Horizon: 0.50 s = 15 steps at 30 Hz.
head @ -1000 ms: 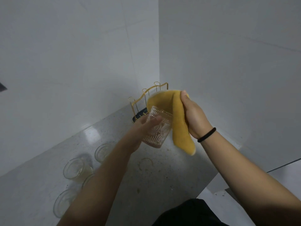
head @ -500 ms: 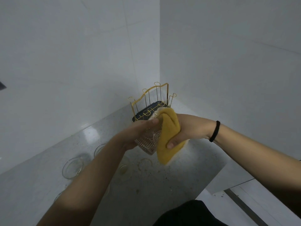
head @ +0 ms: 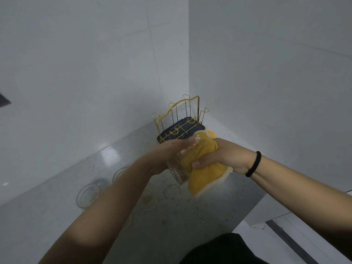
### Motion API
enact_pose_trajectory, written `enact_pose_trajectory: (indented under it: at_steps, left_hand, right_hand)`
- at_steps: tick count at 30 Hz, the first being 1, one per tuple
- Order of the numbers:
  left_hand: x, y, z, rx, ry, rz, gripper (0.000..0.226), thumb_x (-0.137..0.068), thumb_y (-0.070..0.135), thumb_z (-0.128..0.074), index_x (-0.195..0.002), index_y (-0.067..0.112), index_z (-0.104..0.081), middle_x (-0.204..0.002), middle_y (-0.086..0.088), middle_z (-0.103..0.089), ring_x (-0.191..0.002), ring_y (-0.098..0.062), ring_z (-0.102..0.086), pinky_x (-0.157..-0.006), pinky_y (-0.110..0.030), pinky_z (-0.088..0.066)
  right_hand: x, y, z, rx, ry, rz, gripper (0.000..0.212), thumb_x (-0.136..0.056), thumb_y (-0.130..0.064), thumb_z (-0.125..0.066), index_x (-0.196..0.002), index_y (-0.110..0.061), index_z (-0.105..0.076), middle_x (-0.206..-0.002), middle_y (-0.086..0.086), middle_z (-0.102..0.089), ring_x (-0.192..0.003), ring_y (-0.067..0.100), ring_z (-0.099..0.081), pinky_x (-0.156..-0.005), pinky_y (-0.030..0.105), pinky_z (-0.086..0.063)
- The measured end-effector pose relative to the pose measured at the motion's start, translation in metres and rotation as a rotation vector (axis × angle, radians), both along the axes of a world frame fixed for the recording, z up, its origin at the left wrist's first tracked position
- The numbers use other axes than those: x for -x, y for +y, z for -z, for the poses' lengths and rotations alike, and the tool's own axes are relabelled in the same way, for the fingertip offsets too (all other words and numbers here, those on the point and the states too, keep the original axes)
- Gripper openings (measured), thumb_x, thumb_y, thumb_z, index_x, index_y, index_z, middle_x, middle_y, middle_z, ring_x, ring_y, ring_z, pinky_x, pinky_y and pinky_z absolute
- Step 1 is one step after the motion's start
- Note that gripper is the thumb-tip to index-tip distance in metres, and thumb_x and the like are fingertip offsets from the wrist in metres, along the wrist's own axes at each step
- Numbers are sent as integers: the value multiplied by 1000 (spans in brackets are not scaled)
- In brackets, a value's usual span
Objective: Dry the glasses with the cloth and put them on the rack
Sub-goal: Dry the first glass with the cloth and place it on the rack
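My left hand [head: 167, 155] holds a clear ribbed glass [head: 178, 169] tilted above the counter, its mouth turned toward the right. My right hand [head: 219, 159] grips a yellow cloth [head: 203, 178], part of it pushed into the glass and the rest hanging below my fist. A gold wire rack [head: 179, 119] on a dark tray stands in the corner just behind my hands, with no glass on it. Several more clear glasses [head: 87, 195] stand on the counter at the left, partly hidden by my left forearm.
The grey speckled counter [head: 200, 212] ends in an edge at the lower right, with a lower white floor beyond. White tiled walls meet in a corner behind the rack. One more glass [head: 149, 197] stands under my hands beside a wet ring mark [head: 172, 190].
My right hand came down from over the glass's rim and pushed the cloth into the glass. The glass has tilted further and both hands sit lower, in front of the rack.
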<state>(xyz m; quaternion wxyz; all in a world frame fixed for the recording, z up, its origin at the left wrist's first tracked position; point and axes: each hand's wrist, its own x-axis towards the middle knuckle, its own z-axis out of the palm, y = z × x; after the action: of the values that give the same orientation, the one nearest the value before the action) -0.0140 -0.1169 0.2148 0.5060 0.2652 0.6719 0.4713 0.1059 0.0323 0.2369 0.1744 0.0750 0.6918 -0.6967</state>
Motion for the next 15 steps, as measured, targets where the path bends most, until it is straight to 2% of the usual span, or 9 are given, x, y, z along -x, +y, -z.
enact_pose_trajectory:
  at_steps: [2,3,5,6,9,12,15]
  left_hand:
    - [-10,-3,3,-99,52,-131,32,-92,45,-55,-102,16,-61,-95,-3,-66,-88,-25,-65,-69,-31,-55]
    - [-16,-4,8,-157,75,-210,21,-93,41,-54,-103,23,-58,-100,-1,-62,-88,-21,-63,-68,-30,-55]
    - [-27,-8,22,-278,166,-342,44,-75,54,-64,-113,35,-48,-117,0,-54,-97,-15,-63,-68,-25,-55]
    - [-33,-8,30,-316,217,-384,52,-69,57,-64,-113,37,-45,-119,0,-51,-97,-11,-63,-69,-22,-55]
    - [-43,-6,35,-376,188,-483,38,-76,48,-58,-107,30,-45,-109,0,-51,-83,-2,-64,-64,-18,-53]
    - [-37,-5,29,-367,189,-448,39,-73,55,-58,-104,33,-48,-112,-4,-52,-91,-14,-61,-67,-22,-55]
    - [-33,-9,25,-338,162,-371,37,-66,62,-55,-97,42,-53,-117,-11,-53,-98,-24,-61,-74,-30,-57]
  right_hand:
    - [0,6,6,140,-60,104,37,-72,-10,-68,-108,-8,-63,-111,14,-67,-100,31,-65,-87,40,-54]
    - [0,9,9,189,-83,142,39,-74,-11,-68,-111,-5,-62,-113,15,-66,-101,31,-64,-88,41,-53]
    - [0,10,14,243,-93,167,45,-77,-13,-68,-119,-3,-57,-118,16,-63,-106,32,-62,-92,42,-51]
    - [0,10,16,262,-91,163,47,-76,-14,-66,-120,-3,-55,-119,16,-62,-107,31,-61,-91,41,-51]
    - [0,9,14,285,-110,96,45,-69,-12,-66,-114,-10,-57,-114,10,-65,-99,24,-66,-80,32,-55]
    - [1,11,10,348,-138,-96,70,-54,-16,-85,-117,-16,-55,-119,7,-63,-107,27,-61,-85,35,-54]
    - [1,7,13,386,-103,-217,74,-55,-24,-86,-121,-18,-53,-123,6,-61,-114,28,-57,-94,39,-49]
